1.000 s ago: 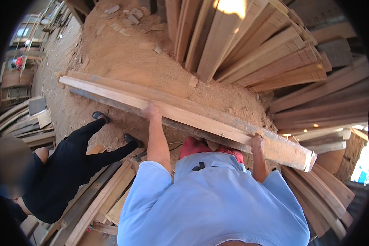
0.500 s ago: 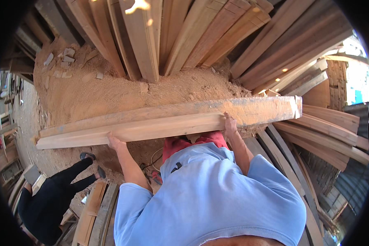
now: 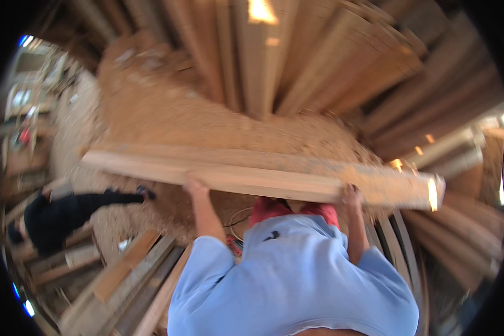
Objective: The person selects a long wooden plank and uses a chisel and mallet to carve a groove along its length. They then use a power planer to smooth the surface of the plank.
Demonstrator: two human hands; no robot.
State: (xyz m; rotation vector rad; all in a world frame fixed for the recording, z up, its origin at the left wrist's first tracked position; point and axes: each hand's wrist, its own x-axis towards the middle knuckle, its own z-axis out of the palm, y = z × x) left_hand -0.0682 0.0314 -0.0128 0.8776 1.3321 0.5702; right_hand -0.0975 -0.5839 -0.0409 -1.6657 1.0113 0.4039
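Observation:
A long pale wooden plank (image 3: 269,182) lies across in front of me, along the near side of a thicker, rougher beam (image 3: 400,185). My left hand (image 3: 197,186) grips its near edge left of the middle; the fingers are partly hidden behind the wood. At the plank's right end my right hand (image 3: 351,197) is closed round the end, fingers up on top. The picture is smeared by motion, so whether the plank rests fully on the beam I cannot tell.
Tall boards (image 3: 257,67) lean along the far side. Sawdust (image 3: 151,112) covers the ground beyond the beam. A person in dark clothes (image 3: 64,218) is at the left. Stacked planks (image 3: 131,269) lie near left, more boards (image 3: 459,229) at right. A cable (image 3: 238,218) lies by my legs.
My view has swung leftward, so the scene sits further right and tilts. Both hands keep their hold on the plank. The person at the left has shifted posture.

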